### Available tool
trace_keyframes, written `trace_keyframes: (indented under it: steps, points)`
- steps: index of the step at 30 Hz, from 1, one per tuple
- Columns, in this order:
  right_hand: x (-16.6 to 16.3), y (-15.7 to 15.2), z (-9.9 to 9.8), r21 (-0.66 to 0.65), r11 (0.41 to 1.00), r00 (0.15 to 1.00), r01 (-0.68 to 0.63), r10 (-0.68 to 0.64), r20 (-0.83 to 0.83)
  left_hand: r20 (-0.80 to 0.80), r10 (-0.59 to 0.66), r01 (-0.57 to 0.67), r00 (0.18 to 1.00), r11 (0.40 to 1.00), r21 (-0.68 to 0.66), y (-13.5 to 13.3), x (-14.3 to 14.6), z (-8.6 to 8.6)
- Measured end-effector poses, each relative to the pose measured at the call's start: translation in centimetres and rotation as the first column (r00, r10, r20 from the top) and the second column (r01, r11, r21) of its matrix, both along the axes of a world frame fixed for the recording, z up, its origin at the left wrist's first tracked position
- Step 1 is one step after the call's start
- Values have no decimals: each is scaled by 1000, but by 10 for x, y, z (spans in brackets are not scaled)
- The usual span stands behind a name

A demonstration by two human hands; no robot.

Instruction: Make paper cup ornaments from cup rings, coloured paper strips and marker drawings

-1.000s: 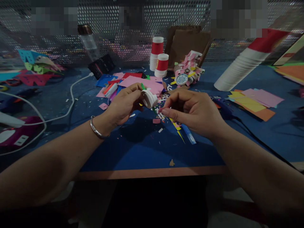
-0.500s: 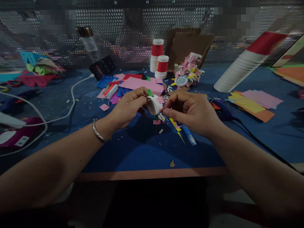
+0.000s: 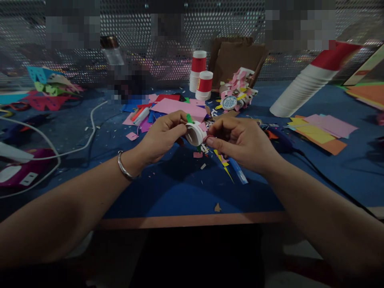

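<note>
White paper cup (image 3: 194, 134), held just above the blue table (image 3: 168, 188) between both hands. Behind it lie a pink sheet (image 3: 177, 107) and red-and-white cup stacks (image 3: 201, 80); a blue pen (image 3: 239, 173) lies under the right hand (image 3: 244, 142), which pinches a pink scrap (image 3: 206, 138) at the cup's rim. The left hand (image 3: 162, 136) is closed round the cup's side. The cup lies sideways, long axis left to right, round end toward the right hand.
</note>
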State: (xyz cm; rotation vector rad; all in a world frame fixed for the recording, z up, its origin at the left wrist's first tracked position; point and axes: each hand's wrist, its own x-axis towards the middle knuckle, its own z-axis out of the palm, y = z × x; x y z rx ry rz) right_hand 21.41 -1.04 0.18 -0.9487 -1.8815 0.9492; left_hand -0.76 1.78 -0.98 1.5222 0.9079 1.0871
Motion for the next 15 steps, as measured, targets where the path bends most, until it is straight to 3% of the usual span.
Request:
trace_keyframes:
  steps: [15]
  points:
    - [1,0,3,-19,998,998,-59,59,12,-10,-10,10,1000,1000,4,1,0,2]
